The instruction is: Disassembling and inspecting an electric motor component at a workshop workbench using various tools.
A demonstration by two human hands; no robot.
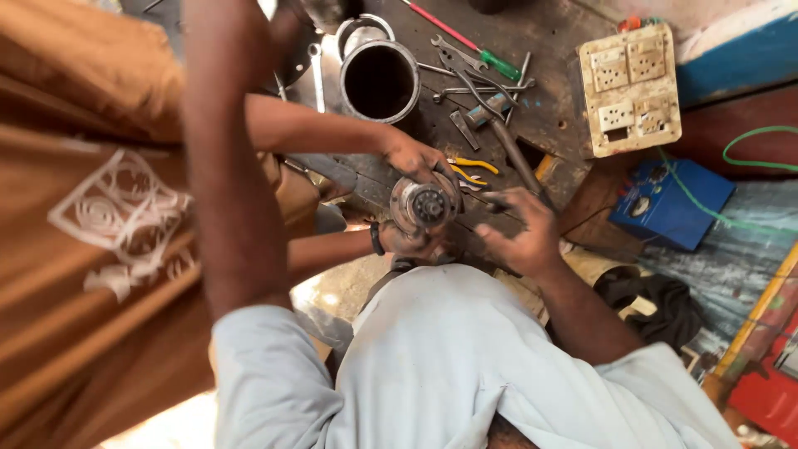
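A round metal motor part (pixel 426 204) with a dark hub rests at the edge of a wooden workbench (pixel 549 50). A co-worker in a brown shirt holds it with both hands: one hand (pixel 413 156) on its top, the other hand (pixel 405 242), with a black wristband, under it. My right hand (pixel 522 234) is just right of the part and grips a small dark tool (pixel 497 199) whose tip points at it. My left arm (pixel 226 166) runs up to the top edge of the frame, and its hand is out of view.
On the bench lie a wide metal cylinder (pixel 380 79), several spanners (pixel 459 54), a red-and-green screwdriver (pixel 465 41), yellow-handled pliers (pixel 470 170) and a long metal bar (pixel 515 154). A socket board (pixel 629 87), blue box (pixel 669 204), green wire (pixel 752 158) and dark cloth (pixel 657 303) are right.
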